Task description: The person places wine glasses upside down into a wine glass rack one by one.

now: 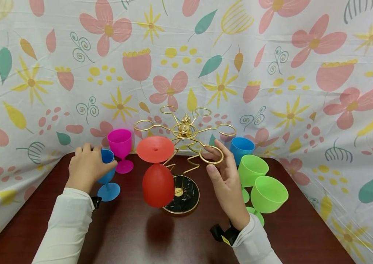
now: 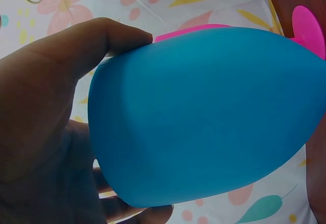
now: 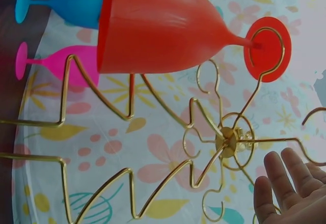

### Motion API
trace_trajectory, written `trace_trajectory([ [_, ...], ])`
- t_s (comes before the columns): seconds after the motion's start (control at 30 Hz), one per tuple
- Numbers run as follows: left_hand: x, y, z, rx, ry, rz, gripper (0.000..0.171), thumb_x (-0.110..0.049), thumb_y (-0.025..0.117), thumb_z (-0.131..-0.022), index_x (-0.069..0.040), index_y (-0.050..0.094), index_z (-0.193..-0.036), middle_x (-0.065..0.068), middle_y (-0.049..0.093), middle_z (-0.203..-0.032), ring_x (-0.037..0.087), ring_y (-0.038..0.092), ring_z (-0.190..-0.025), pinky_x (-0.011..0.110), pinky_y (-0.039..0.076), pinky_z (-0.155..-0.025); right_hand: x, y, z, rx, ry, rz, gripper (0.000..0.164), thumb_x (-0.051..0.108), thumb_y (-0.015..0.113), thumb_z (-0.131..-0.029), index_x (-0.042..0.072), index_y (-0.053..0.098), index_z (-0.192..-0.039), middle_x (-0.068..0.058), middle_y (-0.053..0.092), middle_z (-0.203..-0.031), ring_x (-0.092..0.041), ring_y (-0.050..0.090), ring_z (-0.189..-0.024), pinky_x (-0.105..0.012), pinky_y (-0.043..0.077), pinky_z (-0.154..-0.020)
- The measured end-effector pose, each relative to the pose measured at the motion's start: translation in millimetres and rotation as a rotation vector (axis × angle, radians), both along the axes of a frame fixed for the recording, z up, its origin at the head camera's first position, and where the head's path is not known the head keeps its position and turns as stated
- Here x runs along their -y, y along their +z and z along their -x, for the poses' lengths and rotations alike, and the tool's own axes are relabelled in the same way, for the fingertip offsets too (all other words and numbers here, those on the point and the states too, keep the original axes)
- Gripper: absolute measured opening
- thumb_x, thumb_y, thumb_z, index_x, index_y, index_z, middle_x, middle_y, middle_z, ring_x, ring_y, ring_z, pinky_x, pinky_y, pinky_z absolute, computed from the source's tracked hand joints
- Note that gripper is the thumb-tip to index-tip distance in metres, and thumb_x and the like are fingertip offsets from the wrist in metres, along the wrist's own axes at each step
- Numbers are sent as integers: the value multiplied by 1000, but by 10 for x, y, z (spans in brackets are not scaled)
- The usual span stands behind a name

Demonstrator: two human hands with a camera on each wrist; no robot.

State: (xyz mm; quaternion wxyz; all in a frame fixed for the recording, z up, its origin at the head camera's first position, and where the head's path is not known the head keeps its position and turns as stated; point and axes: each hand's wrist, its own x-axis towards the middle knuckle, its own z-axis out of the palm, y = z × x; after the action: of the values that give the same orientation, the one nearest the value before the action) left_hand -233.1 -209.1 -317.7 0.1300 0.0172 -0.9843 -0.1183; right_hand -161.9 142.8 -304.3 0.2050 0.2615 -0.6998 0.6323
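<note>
My left hand [image 1: 89, 167] holds a blue plastic goblet [image 1: 107, 176] by the upper part of its bowl. Thumb and fingers lie on opposite sides of that bowl [image 2: 204, 117] in the left wrist view. The goblet is upright; whether its foot touches the table I cannot tell. A gold wire goblet rack [image 1: 184, 130] with looped arms stands in the middle on a round black base [image 1: 186, 200]. From one loop a red goblet [image 1: 158, 185] hangs upside down. My right hand [image 1: 224, 179] is beside the rack's front right loop, fingers extended; contact with the wire is unclear.
Behind the held goblet stands a magenta goblet [image 1: 120, 145]. Two green goblets [image 1: 269, 194] and another blue goblet [image 1: 242, 148] stand to the right of the rack. A floral cloth [image 1: 173, 55] hangs behind the dark brown table [image 1: 124, 234].
</note>
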Motion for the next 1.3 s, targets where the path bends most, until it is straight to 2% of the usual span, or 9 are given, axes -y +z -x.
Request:
trace_trajectory([
  [0.13,9,14,-20,1,-3,-7,76,-54,62,-78,3,50,-126,28,42,-114,44,38,-101,57,45,-75,-21,-56,10,30,-28,-49,53,11,47,-97,25,27,-145,1,46,-138,-20,46,-127,-24,42,-99],
  [0.3,34,25,-44,14,-9,-21,78,-56,64,-77,4,50,-126,28,42,-115,44,38,-101,58,45,-77,-41,-198,57,51,-75,-173,52,15,47,-98,30,29,-144,6,47,-137,-17,48,-124,-24,45,-95],
  [0.43,55,14,-60,12,-8,-29,76,-55,63,-78,4,51,-124,27,44,-112,43,39,-99,57,45,-75,-56,-340,124,59,-142,-295,53,22,50,-97,35,29,-144,10,46,-137,-12,49,-123,-31,46,-94],
  [0.57,67,15,-78,-1,-10,-31,74,-55,60,-80,4,52,-123,27,44,-112,44,39,-98,58,44,-75,-62,-461,201,33,-212,-422,56,32,53,-95,30,28,-145,7,41,-143,-14,45,-127,-43,42,-100],
  [0.73,66,38,-111,2,-22,-27,76,-57,59,-81,3,49,-128,30,42,-116,48,37,-102,61,43,-78,-73,-582,264,39,-306,-555,60,47,51,-93,28,28,-145,4,40,-142,-16,40,-130,-48,40,-104],
  [0.97,85,45,-150,20,-41,-48,75,-57,55,-84,-4,44,-136,33,39,-121,50,36,-102,61,41,-77,-111,-719,342,22,-328,-651,60,50,47,-94,30,24,-146,6,32,-149,-18,33,-137,-52,34,-107],
  [1.1,122,44,-175,65,-79,-101,75,-59,49,-86,-6,41,-138,36,35,-126,53,31,-108,64,40,-77,-137,-787,375,40,-341,-696,62,53,43,-94,26,25,-147,5,31,-151,-20,31,-138,-54,28,-110],
  [1.3,239,-22,-201,131,-198,-180,73,-58,42,-91,-5,37,-141,34,40,-132,52,30,-118,66,27,-91,-164,-871,412,90,-337,-704,61,55,39,-94,25,28,-146,4,30,-151,-22,30,-139,-57,23,-111],
])
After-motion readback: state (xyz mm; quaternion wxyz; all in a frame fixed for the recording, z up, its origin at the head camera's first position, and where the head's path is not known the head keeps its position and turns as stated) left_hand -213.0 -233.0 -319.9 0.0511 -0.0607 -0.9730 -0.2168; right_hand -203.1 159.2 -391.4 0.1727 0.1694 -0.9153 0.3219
